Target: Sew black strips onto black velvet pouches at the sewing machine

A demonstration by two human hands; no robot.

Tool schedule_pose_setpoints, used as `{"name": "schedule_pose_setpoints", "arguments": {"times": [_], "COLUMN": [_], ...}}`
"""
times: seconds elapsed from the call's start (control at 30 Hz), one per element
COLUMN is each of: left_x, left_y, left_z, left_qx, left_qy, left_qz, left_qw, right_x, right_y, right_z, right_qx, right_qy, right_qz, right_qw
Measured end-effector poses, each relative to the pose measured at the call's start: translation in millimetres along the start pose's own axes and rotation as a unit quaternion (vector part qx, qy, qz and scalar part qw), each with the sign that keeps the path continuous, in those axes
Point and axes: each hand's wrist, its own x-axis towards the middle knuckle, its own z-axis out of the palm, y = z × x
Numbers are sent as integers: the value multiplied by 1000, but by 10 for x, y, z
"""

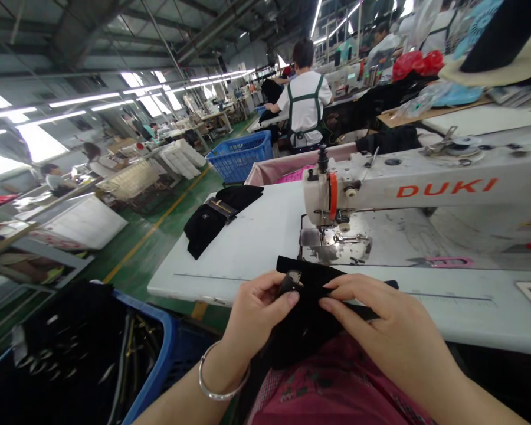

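Note:
A piece of black fabric [312,313] lies between my hands, over my lap and the front edge of the sewing table [265,236]. My left hand [259,310] is closed, pinching a folded or rolled edge of it between thumb and fingers; a greyish patch shows in the fold. My right hand [376,319] grips the same fabric on the right, thumb and fingers pressed together. Just beyond the cloth stands a white sewing machine [402,183] marked DUKI, its needle area above a metal plate. The cloth is apart from the needle.
Another black fabric piece [216,215] with a strip across it lies on the table's left. Pink-handled snips [446,261] rest beside the machine. A blue basket [159,330] of black pieces stands lower left, another blue basket [243,154] farther off. A co-worker [305,97] stands ahead.

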Motion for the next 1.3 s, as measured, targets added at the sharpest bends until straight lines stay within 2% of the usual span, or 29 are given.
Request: {"name": "schedule_pose_setpoints", "arguments": {"times": [0.33, 0.47, 0.53, 0.6, 0.73, 0.8, 0.87, 0.93, 1.0, 1.07, 1.17, 1.23, 1.3], "left_x": [-24, -5, 8, 21, 115, 246, 446, 697, 972, 1251, 1654, 1888, 2057], "left_y": [-37, -56, 13, 188, 649, 696, 530, 212, -132, -395, -575, -603, -618], "left_z": [18, 29, -1, -70, -270, -347, -377, -348, -270, -167, -17, 68, 145], "left_qx": [14, 59, 95, 135, 243, 297, 370, 462, 499, 521, 549, 557, 552], "left_qy": [22, 27, 21, -7, -154, -212, -233, -229, -211, -178, -96, -38, -8], "left_qz": [4, 24, 36, 34, -2, -2, 21, 55, 64, 76, 109, 134, 154], "left_qw": [1000, 998, 995, 990, 958, 931, 899, 855, 838, 832, 823, 819, 820], "right_x": [7, 11, 28, 58, 95, 68, 17, -19, 6, 120, 426, 639, 782], "right_y": [-16, 32, 25, -25, -123, -51, 134, 391, 657, 884, 1125, 1233, 1313], "right_z": [-19, 6, -6, -44, -85, 6, 190, 413, 598, 696, 686, 619, 538], "right_qx": [-23, -26, -11, 35, 170, 197, 168, 88, -23, -123, -192, -194, -192], "right_qy": [-12, -18, -37, -88, -205, -233, -236, -233, -214, -189, -181, -189, -199], "right_qz": [0, 28, 22, -24, -151, -171, -164, -172, -220, -259, -263, -259, -254], "right_qw": [1000, 999, 999, 995, 952, 937, 943, 953, 951, 939, 928, 927, 927]}}
